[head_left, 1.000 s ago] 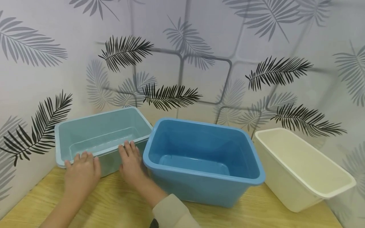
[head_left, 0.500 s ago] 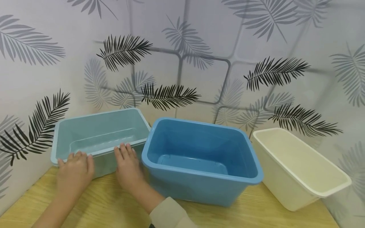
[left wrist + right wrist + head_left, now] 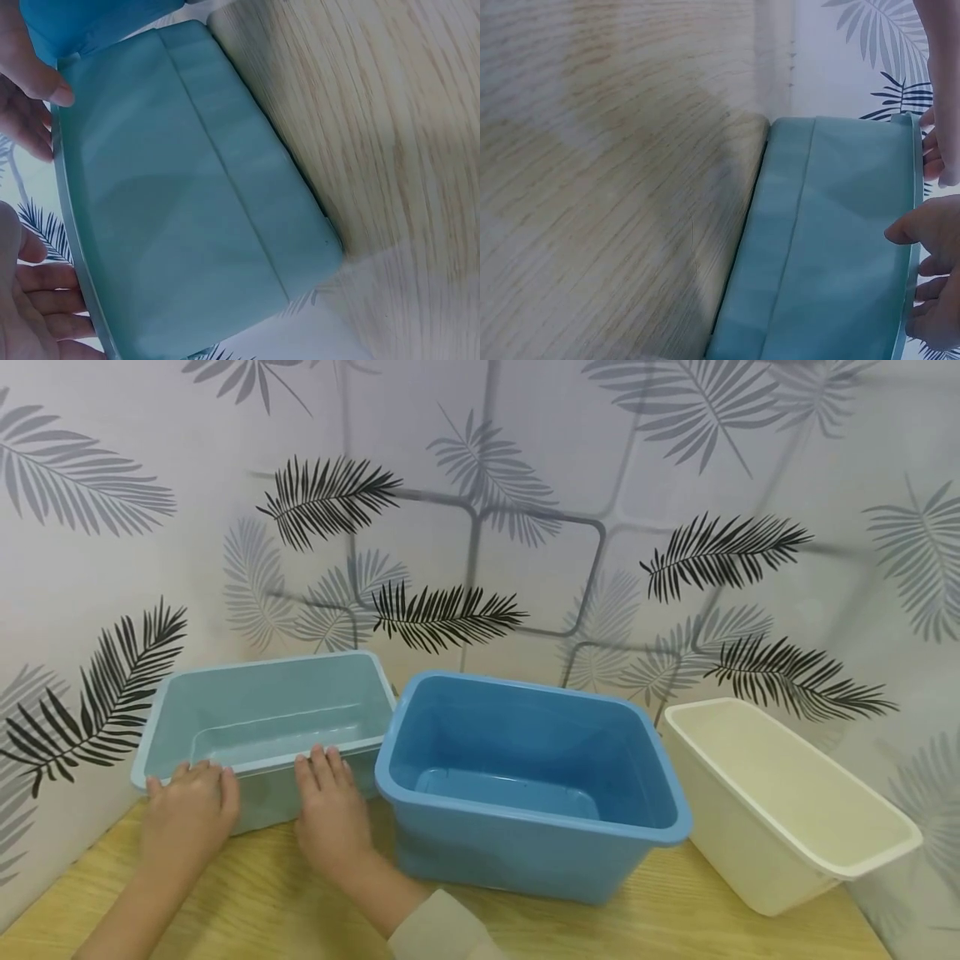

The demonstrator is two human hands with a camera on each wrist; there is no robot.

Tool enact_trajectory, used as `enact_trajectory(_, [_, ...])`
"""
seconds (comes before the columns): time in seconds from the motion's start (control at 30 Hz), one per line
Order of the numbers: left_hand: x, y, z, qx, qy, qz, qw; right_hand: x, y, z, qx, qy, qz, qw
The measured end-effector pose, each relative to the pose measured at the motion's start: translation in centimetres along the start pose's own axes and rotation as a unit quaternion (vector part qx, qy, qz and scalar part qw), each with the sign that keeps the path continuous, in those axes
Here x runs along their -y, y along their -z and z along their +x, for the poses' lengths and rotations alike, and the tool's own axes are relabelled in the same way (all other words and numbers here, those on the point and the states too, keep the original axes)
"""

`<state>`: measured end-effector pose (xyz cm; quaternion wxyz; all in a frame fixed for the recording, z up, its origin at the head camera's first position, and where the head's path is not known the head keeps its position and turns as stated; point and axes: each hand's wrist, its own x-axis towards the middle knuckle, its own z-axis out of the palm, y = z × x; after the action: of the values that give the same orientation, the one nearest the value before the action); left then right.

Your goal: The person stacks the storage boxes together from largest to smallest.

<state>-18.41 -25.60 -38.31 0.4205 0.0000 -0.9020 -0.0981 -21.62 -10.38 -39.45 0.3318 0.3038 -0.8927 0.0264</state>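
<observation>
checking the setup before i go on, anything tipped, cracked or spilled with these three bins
Nothing stands out. The pale teal bin, the blue bin and the cream bin all stand upright and empty on the wooden table. The left hand and right hand rest against the teal bin's near rim.

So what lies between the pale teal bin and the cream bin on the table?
The darker blue bin stands between the pale teal bin and the cream bin, close beside the teal one, with a narrow gap before the cream one. The head view shows it.
</observation>
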Motion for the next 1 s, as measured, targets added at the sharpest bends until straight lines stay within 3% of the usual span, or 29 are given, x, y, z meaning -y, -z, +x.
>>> enact_trajectory(0.17, [0.3, 0.2, -0.1, 0.003, 0.012, -0.003, 0.9999, 0.2, 0.2, -0.2, 0.014, 0.003, 0.007, 1.0])
enact_trajectory(0.27, [0.5, 0.2, -0.2, -0.015, 0.009, 0.003, 0.9998, 0.0, 0.3, -0.2, 0.002, 0.013, 0.01, 1.0])
enact_trajectory(0.37, [1.0, -0.1, -0.3, -0.049, -0.023, 0.007, 0.9985, -0.3, 0.0, -0.1, -0.033, 0.024, 0.001, 0.999])
enact_trajectory(0.53, [2.7, -0.6, 0.0, -0.084, -0.122, 0.005, 0.989, -0.9, -1.0, 0.3, -0.06, 0.018, -0.03, 0.998])
enact_trajectory(0.67, [4.1, -0.9, 0.4, -0.064, -0.176, -0.008, 0.9823, -0.9, -1.3, 0.7, -0.004, -0.015, -0.034, 0.999])
enact_trajectory(0.83, [5.6, -1.2, 0.6, -0.025, -0.21, -0.028, 0.977, -0.9, -1.2, 1.4, 0.076, -0.079, -0.027, 0.994])
enact_trajectory(1.0, [6.6, -1.0, 0.8, 0.029, -0.192, -0.018, 0.9809, -0.7, -1.1, 1.6, 0.054, -0.069, -0.046, 0.995])
